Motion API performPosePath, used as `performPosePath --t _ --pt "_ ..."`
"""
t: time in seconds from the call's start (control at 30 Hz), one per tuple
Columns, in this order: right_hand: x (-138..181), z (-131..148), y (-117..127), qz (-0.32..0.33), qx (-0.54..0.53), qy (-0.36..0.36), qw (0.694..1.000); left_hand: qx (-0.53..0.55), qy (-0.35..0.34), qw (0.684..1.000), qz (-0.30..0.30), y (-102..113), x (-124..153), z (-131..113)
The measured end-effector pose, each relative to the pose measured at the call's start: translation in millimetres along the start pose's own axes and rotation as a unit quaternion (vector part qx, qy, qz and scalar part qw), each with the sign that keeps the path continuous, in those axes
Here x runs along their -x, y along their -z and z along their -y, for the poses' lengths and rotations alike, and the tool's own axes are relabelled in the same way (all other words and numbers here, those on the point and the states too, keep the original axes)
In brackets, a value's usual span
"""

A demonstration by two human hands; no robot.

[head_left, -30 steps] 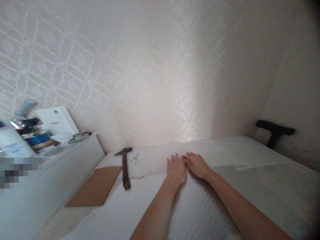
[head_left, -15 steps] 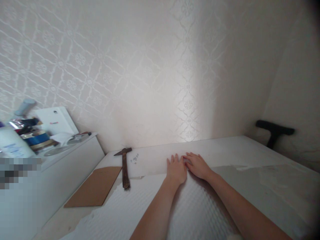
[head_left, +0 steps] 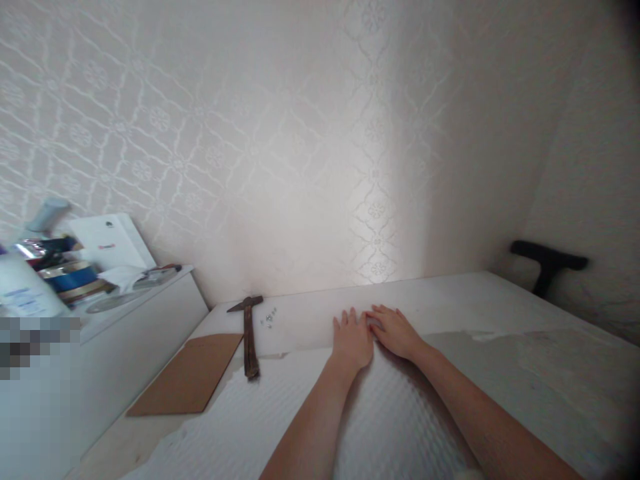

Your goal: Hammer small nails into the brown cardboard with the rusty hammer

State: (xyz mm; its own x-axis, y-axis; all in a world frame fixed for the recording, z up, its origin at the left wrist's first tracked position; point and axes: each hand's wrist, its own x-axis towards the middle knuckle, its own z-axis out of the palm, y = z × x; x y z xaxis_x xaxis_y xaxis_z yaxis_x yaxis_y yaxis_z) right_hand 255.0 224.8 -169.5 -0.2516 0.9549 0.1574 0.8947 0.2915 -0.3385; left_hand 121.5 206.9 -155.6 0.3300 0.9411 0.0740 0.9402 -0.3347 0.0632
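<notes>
Both my hands lie flat on the white table point(head_left: 445, 293), near the far edge of a white textured sheet point(head_left: 395, 407). My left hand point(head_left: 353, 339) has its fingers spread and holds nothing. Touching it at the fingertips, my right hand point(head_left: 397, 332) rests with its fingers stretched out, also holding nothing. To the left lies a hammer point(head_left: 250, 340) with a worn wooden handle and a dark metal head. Several small shiny metal pieces point(head_left: 269, 318) are scattered beside its head, too small to name. A flat brown board point(head_left: 187, 377) lies left of the hammer.
A white cabinet point(head_left: 145, 360) at the left carries a white box point(head_left: 114, 241), a white bottle point(head_left: 30, 287) and a roll with a blue band point(head_left: 73, 277). A black T-shaped object point(head_left: 547, 259) stands beyond the right edge. A patterned wall point(head_left: 300, 167) closes off the back.
</notes>
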Motion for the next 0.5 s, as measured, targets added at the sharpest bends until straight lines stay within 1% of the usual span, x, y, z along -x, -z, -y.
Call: performPosePath --t 0.5 --pt "0.4 0.5 0.3 -0.001 0.007 0.0 1.0 0.001 0.001 1.0 0.0 0.9 0.2 -0.4"
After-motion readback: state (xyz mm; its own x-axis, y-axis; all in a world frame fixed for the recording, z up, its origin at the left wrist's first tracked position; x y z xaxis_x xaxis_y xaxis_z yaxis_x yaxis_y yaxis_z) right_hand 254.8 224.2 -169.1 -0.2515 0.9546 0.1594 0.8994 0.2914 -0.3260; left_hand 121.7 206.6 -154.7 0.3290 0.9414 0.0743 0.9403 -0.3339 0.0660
